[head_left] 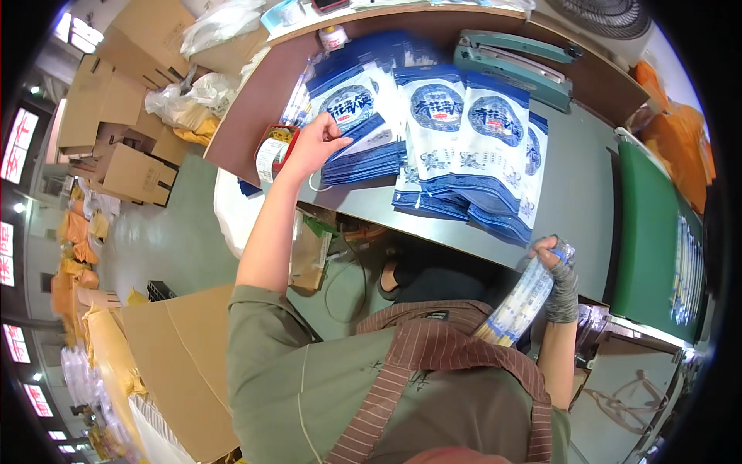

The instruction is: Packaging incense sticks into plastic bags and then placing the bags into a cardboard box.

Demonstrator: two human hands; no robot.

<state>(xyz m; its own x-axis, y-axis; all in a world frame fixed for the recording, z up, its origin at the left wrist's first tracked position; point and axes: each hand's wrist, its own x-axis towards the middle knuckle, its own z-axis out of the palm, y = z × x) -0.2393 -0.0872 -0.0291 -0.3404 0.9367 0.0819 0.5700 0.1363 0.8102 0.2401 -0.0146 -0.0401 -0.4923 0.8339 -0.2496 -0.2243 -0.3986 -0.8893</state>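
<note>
Grey workbench (pixel 583 170) sat at 12 to 2 o'clock, cardboard boxes (pixel 81 100) at 10. Left hand (pixel 313 147), around 11, pinched the blue edge of a pouch (pixel 366 131); looked light, floppy and kinda slick, so that edge was the spot to grab. Right hand (pixel 547 251), at 3, gripped a plastic-wrapped bundle (pixel 522 301), probably stiffer. Couldn't make out its lower end by the apron (pixel 417 340).

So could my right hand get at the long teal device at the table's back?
Probably not straight away: your right hand holds a clear-wrapped bundle, though bare grey tabletop beside the blue-and-white bags leaves a path to the teal device.
</note>
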